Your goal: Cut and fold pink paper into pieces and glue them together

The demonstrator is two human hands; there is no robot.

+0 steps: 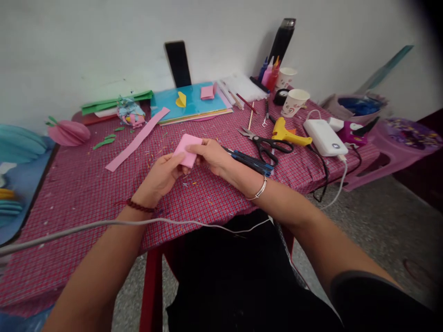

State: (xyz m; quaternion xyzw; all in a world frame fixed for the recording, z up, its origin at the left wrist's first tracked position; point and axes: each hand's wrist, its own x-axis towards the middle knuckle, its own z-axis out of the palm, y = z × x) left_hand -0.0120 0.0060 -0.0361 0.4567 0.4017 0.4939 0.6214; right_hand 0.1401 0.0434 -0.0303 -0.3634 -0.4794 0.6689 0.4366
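Between both hands I hold a folded pink paper above the checked tablecloth. My left hand pinches its lower left side, thumb on top and fingers underneath. At the upper right edge my right hand grips it, the thumb lying across its face. The fingers beneath the paper are partly hidden. Left of the hands lies a long pink paper strip. Black-handled scissors and a dark blue tool, partly covered by my right forearm, rest to the right.
A yellow glue gun, a white power bank and paper cups stand at the right. Behind are a blue folder, a phone and glue bottles. A white cable crosses over my forearm.
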